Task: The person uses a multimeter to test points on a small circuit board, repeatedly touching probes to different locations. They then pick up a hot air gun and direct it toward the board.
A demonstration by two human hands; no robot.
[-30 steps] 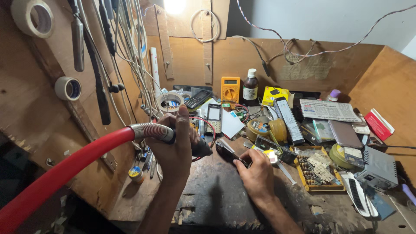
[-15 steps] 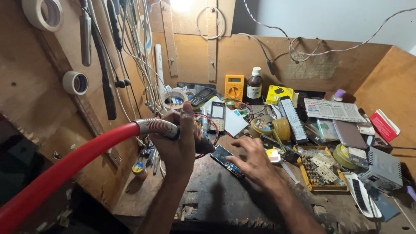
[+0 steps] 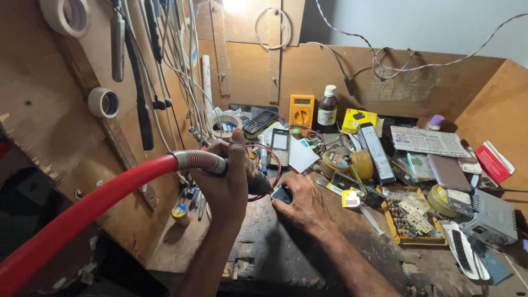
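Red hose (image 3: 82, 212): ran out of the picture at the bottom-left corner, so its far end was cut off.
Nozzle tip: my left hand (image 3: 228, 184) wrapped the handpiece (image 3: 258, 186); where its tip met the work was hidden between my hands.
Small dark part (image 3: 281, 193): my right hand (image 3: 305, 206) covered most of it; I could not tell what it was.
My forearms: both cut off by the bottom edge.
Workbench (image 3: 275, 258): front edge and right end lay out of frame.
Tape roll (image 3: 69, 14): cropped by the top edge.
Parts in the yellow tray (image 3: 410, 214): too small to tell apart.
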